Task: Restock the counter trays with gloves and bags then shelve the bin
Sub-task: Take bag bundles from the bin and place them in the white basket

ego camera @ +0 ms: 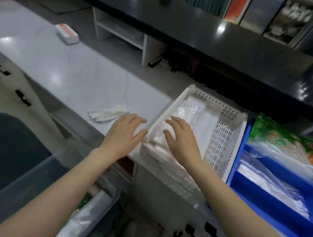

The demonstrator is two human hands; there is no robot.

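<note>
Nearest the camera, at lower left, a clear plastic bin (46,179) sits below the surface edge; rolled or folded clear plastic and a trace of green packaging show inside it, contents otherwise indistinct.

Both bare forearms reach forward from the bottom of the frame. The left hand (123,131) is spread flat, fingers apart, holding nothing; it lies on the pale grey surface (58,68) just beside the left wall of the white perforated tray (225,136), thumb close to or touching that wall, contact not certain. The right hand (182,140) is also spread wide and empty, palm down over the near half of the tray, above or on the clear packets (189,111) stacked inside; whether it presses on them cannot be told.

The white tray stands on the surface, its near end at the surface edge. Touching or just beside its right wall is a blue tray (273,197) holding clear plastic bags (276,175) and, at its far end, a green printed packet (281,140).

Left of the left hand, a few slim white wrapped items (108,114) lie flat on the surface. Farther back at left sits a small white box with orange stripes (67,34). Beyond, a black raised counter (204,32) runs across the frame, with a white open shelf unit (123,31) beneath it.
</note>
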